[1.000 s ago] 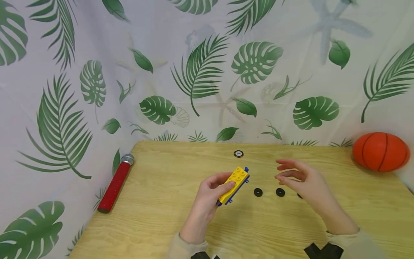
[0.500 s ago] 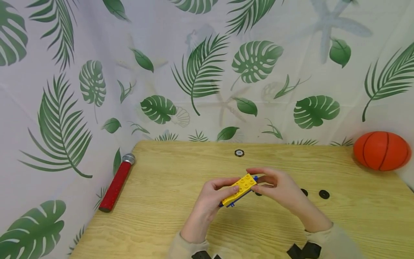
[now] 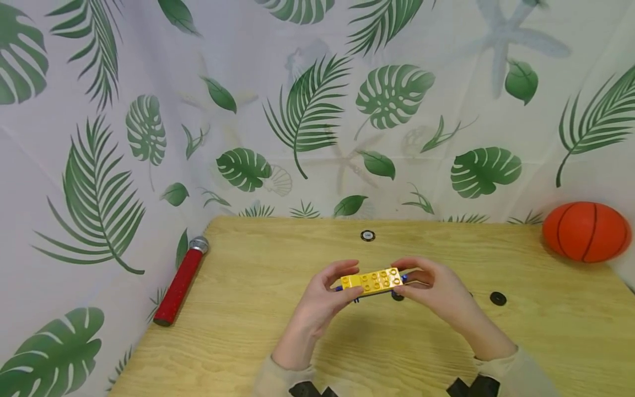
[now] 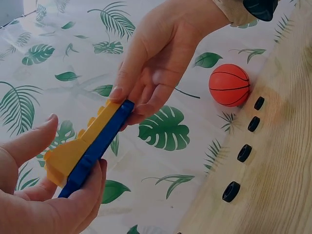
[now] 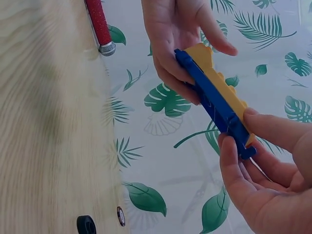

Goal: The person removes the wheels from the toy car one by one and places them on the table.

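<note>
Between both hands is a yellow studded toy car body (image 3: 374,280) on a blue base, held above the table and nearly level in the head view. At its left end, my left hand (image 3: 323,298) holds it with fingers curled beneath the blue base (image 4: 87,170); the thumb stands off the yellow part in the left wrist view. My right hand (image 3: 436,284) pinches the opposite end, thumb on the yellow side and fingers against the blue. Blue stubs stick out at both ends. Several black wheel-like rings (image 4: 244,153) lie in a row on the table, partly hidden in the head view.
A round chip (image 3: 367,235) lies near the back edge of the wooden table (image 3: 238,331). On the left edge rests a red microphone (image 3: 181,281). An orange basketball-patterned ball (image 3: 586,231) sits at the back right, before a leaf-print cloth (image 3: 317,110).
My right hand has come in from the right and taken the car body's right end. Turning clockwise, the car body has gone from steeply slanted to nearly level.
</note>
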### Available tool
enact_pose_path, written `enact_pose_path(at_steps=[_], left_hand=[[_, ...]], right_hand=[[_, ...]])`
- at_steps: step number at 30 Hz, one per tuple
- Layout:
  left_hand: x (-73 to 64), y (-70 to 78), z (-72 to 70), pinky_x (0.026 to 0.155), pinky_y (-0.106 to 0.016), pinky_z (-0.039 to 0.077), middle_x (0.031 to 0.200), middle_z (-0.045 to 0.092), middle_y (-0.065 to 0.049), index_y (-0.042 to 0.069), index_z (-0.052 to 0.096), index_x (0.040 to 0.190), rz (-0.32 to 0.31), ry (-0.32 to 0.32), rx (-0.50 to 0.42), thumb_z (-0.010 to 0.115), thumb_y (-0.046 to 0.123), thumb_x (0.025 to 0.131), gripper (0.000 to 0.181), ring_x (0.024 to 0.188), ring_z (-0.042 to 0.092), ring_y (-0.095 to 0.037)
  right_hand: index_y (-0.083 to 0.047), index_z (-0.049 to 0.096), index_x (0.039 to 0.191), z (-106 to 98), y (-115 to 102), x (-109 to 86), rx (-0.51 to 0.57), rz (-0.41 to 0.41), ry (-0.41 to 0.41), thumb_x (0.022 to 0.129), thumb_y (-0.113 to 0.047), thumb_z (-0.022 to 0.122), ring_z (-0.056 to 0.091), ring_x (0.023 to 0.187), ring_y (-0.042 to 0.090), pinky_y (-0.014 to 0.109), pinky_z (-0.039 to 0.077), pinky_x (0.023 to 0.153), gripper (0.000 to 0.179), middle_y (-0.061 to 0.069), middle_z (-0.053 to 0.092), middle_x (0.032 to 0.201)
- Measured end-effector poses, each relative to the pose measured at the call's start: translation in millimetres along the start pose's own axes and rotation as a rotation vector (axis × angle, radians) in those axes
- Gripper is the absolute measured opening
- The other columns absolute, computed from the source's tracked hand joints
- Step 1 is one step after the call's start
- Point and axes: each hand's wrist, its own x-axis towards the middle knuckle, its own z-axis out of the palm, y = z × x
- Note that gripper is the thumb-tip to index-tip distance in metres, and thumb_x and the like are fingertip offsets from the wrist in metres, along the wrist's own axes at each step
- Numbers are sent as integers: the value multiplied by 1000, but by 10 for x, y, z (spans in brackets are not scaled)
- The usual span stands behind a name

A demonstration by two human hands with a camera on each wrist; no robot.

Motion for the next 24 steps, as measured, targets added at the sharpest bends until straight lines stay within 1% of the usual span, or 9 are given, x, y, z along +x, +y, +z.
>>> enact_pose_path(at_steps=[3, 7, 10, 13, 18, 22, 24], left_hand=[[-7, 5, -22, 82, -21, 56, 138, 51, -17, 7, 56, 136, 21, 7, 24, 69, -7, 87, 53, 104, 61, -18], [-5, -8, -28, 81, -22, 56, 135, 54, -17, 7, 57, 136, 33, 13, 75, 69, -8, 86, 53, 104, 62, -19], [7, -30, -36, 82, -24, 57, 130, 58, -15, 9, 58, 134, 23, 15, 123, 71, -9, 84, 55, 104, 63, -20], [25, -56, -53, 84, -27, 59, 128, 59, -13, 11, 59, 133, 8, -6, 186, 72, -12, 82, 58, 108, 63, -22], [62, -107, -102, 87, -30, 59, 130, 59, -16, 9, 57, 135, -10, -68, 278, 69, -16, 81, 60, 111, 62, -24], [86, -132, -136, 91, -34, 57, 128, 61, -15, 10, 58, 135, -22, -86, 363, 70, -15, 81, 61, 112, 62, -25], [99, -145, -155, 94, -36, 56, 127, 63, -13, 13, 58, 134, -19, -86, 423, 73, -12, 80, 61, 114, 62, -25]], right_hand=[[-2, 58, 131, -8, 31, -4, -9, -8, 14, 89, -19, 75, 66, 97, 3, 23, 58, 79, 47, 19, 63, 127], [-2, 59, 130, -8, 78, -13, -9, 8, 7, 89, -18, 75, 66, 96, 3, 24, 58, 79, 46, 20, 63, 127], [-1, 58, 131, -3, 137, -21, -1, 34, -14, 90, -16, 74, 67, 98, 6, 25, 59, 81, 46, 21, 62, 128], [0, 57, 131, 3, 209, -33, 8, 57, -33, 90, -14, 73, 67, 99, 11, 26, 59, 81, 46, 22, 61, 130], [3, 57, 129, 16, 323, -51, 4, 57, -55, 90, -11, 73, 68, 99, 19, 27, 60, 79, 45, 24, 59, 129], [5, 58, 126, 32, 399, -63, -23, 55, -73, 88, -12, 75, 68, 99, 24, 28, 60, 76, 45, 24, 61, 125], [5, 59, 124, 42, 436, -64, -36, 50, -78, 87, -12, 76, 68, 98, 26, 29, 60, 75, 44, 24, 62, 123]])
